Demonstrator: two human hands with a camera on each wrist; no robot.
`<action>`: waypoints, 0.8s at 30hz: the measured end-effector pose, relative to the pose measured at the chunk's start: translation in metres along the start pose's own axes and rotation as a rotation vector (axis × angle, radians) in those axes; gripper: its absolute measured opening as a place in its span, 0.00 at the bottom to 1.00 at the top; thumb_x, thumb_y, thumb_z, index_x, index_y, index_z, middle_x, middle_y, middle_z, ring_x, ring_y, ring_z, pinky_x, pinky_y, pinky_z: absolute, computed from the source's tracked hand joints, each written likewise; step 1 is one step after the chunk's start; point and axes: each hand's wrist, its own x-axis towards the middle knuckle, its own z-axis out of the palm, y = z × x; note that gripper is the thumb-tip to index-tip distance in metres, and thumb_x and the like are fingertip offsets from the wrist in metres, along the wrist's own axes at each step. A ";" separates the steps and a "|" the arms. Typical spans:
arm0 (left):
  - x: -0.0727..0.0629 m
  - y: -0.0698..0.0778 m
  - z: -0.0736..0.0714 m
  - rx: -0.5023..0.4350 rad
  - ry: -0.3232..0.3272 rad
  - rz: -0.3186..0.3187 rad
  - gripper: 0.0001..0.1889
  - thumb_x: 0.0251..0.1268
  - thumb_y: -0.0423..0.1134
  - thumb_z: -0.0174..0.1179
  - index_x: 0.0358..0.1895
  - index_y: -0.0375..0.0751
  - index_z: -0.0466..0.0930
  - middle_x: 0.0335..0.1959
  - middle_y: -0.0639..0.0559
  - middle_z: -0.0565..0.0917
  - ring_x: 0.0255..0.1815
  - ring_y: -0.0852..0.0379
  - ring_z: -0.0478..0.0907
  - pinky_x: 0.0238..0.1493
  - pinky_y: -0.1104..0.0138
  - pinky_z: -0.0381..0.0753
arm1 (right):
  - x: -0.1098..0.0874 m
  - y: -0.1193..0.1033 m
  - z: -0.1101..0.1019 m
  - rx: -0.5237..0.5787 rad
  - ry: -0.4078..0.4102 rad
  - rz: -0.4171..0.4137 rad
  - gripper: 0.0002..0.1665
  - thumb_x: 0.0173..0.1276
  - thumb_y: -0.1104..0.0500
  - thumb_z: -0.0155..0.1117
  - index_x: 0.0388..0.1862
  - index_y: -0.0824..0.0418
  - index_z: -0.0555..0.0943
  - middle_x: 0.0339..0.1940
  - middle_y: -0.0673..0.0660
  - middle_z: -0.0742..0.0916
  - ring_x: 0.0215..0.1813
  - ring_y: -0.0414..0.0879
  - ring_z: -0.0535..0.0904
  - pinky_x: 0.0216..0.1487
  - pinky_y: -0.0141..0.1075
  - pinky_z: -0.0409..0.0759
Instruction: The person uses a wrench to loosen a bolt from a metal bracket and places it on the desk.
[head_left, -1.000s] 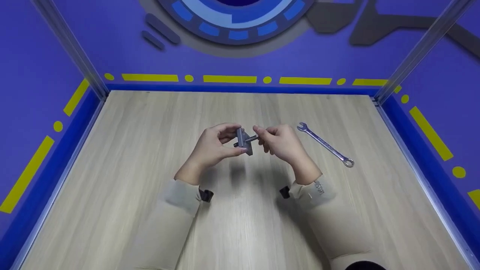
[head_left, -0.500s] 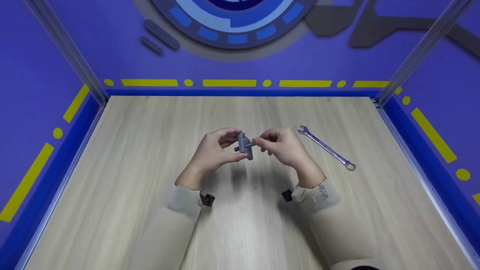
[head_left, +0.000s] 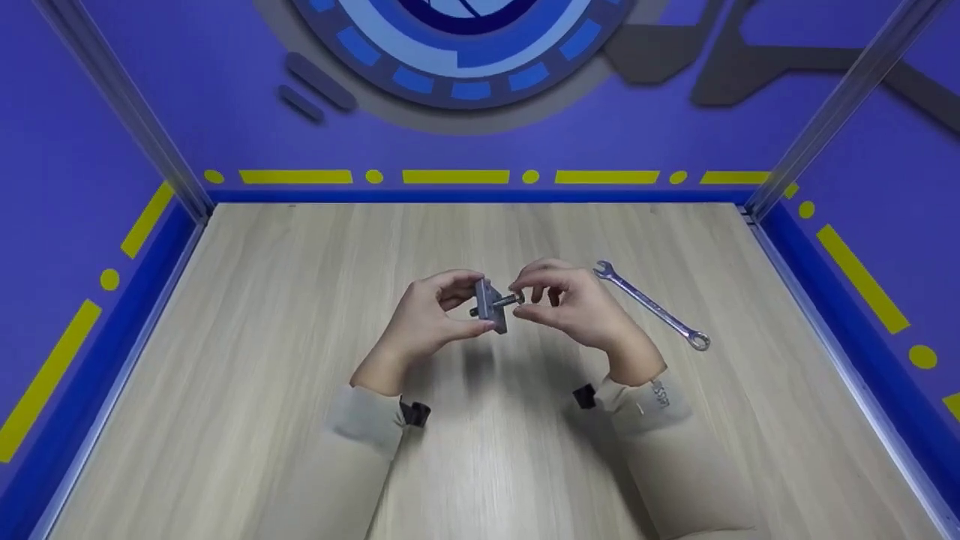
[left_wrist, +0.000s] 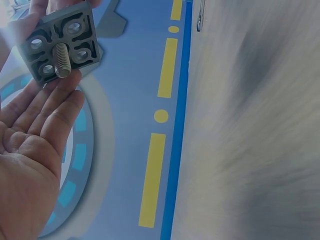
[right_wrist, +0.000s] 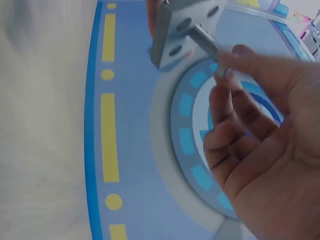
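My left hand [head_left: 424, 319] grips a grey square plate [head_left: 484, 302] by its edges, thumb below and fingers above, raised over the table. A threaded bolt [head_left: 508, 301] passes through the plate's middle. In the left wrist view its threaded end [left_wrist: 62, 61] sticks out among several corner holes. On the other side, my right hand [head_left: 581, 307] has thumb and forefinger around the bolt's outer end. The right wrist view shows the bolt shank [right_wrist: 202, 39] running from the plate face [right_wrist: 185, 30] to those fingertips; the thumb is blurred there.
A combination wrench [head_left: 652, 305] lies slantwise on the wooden table [head_left: 300, 255], to the right of my right hand. Blue panels [head_left: 480, 150] with yellow marks enclose the table at the back and both sides. Metal posts [head_left: 832, 109] stand at the back corners.
The right thumb and forefinger have spread apart at the bolt's end, with the wrist shifted slightly right. The left hand keeps its grip on the plate. The head view has tilted up slightly.
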 end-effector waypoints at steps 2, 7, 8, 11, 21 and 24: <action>-0.002 0.001 0.000 0.008 0.003 0.003 0.39 0.57 0.34 0.89 0.74 0.36 0.83 0.68 0.43 0.90 0.73 0.46 0.88 0.78 0.68 0.85 | 0.000 -0.001 0.000 -0.001 0.034 0.041 0.15 0.75 0.56 0.82 0.57 0.54 0.94 0.54 0.53 0.94 0.46 0.46 0.86 0.44 0.31 0.82; -0.002 0.005 0.001 0.019 0.005 0.024 0.39 0.56 0.33 0.89 0.73 0.36 0.84 0.67 0.42 0.91 0.72 0.45 0.89 0.78 0.67 0.86 | 0.003 -0.004 0.004 0.010 0.111 0.221 0.23 0.85 0.42 0.70 0.42 0.60 0.94 0.30 0.51 0.91 0.34 0.47 0.84 0.34 0.33 0.79; -0.002 0.005 0.002 0.019 0.002 0.027 0.39 0.55 0.33 0.89 0.73 0.37 0.84 0.67 0.42 0.91 0.72 0.45 0.89 0.78 0.67 0.86 | 0.004 -0.004 0.005 0.012 0.109 0.257 0.27 0.86 0.40 0.67 0.36 0.60 0.93 0.25 0.50 0.88 0.31 0.47 0.82 0.31 0.33 0.76; -0.001 0.006 0.003 0.021 -0.008 0.032 0.39 0.56 0.33 0.89 0.73 0.36 0.84 0.66 0.42 0.91 0.72 0.45 0.89 0.78 0.67 0.86 | 0.006 -0.004 0.008 0.022 0.069 0.318 0.35 0.87 0.37 0.64 0.24 0.58 0.89 0.15 0.47 0.82 0.23 0.44 0.76 0.24 0.32 0.68; -0.001 0.005 0.003 0.050 -0.023 0.043 0.38 0.57 0.35 0.89 0.73 0.38 0.84 0.66 0.45 0.91 0.70 0.48 0.90 0.79 0.67 0.86 | 0.004 -0.006 0.003 -0.012 -0.029 0.185 0.11 0.80 0.53 0.77 0.41 0.60 0.94 0.31 0.51 0.91 0.33 0.44 0.82 0.32 0.29 0.79; -0.002 0.002 0.003 0.034 -0.028 0.043 0.38 0.58 0.35 0.88 0.73 0.37 0.84 0.66 0.44 0.91 0.70 0.47 0.90 0.79 0.67 0.86 | 0.001 -0.006 0.002 0.000 -0.047 0.100 0.04 0.75 0.62 0.80 0.46 0.58 0.94 0.40 0.54 0.93 0.41 0.46 0.83 0.40 0.30 0.81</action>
